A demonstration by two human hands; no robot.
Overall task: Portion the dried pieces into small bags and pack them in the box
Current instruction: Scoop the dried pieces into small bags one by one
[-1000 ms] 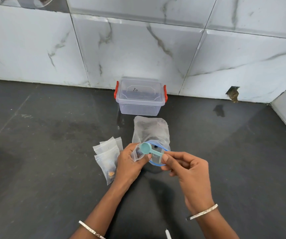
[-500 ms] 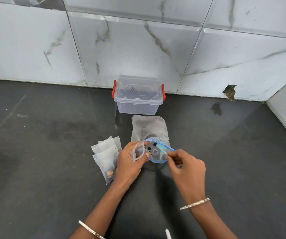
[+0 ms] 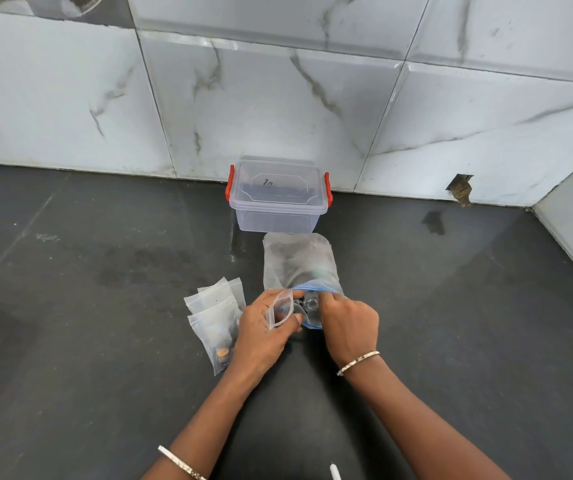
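Small bag [image 3: 280, 308] between the hands [image 3: 259, 332]

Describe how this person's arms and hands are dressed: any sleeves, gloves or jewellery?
Both forearms are bare as far as the picture shows, with no sleeves in view. The left hand and the right hand wear no gloves. A thin silver-coloured metal bangle circles the left wrist, and a matching bangle circles the right wrist. I can make out no rings.
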